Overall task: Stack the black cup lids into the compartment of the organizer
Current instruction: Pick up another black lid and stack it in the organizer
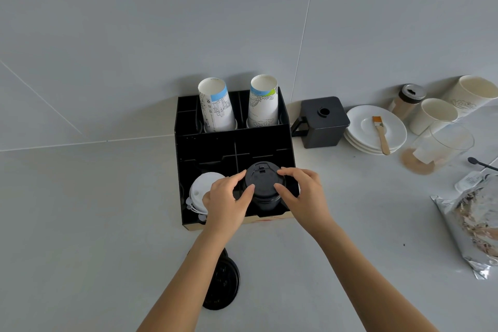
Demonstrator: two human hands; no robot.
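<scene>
Black lid stack [262, 186], between both hands

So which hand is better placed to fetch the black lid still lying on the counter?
Probably the left hand: the loose black plastic lid lies right under the left forearm, while the right hand is farther off and can steady the stack of black lids in the black organizer.

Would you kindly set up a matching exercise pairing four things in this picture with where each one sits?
Things:
1. stack of black lids
2. white lids
3. brush
4. loose black lid

Places:
A. on the white plates
B. front left compartment of the organizer
C. on the counter, under the left forearm
D. between both hands, front right compartment

Pairs: 1-D, 2-B, 3-A, 4-C
</scene>
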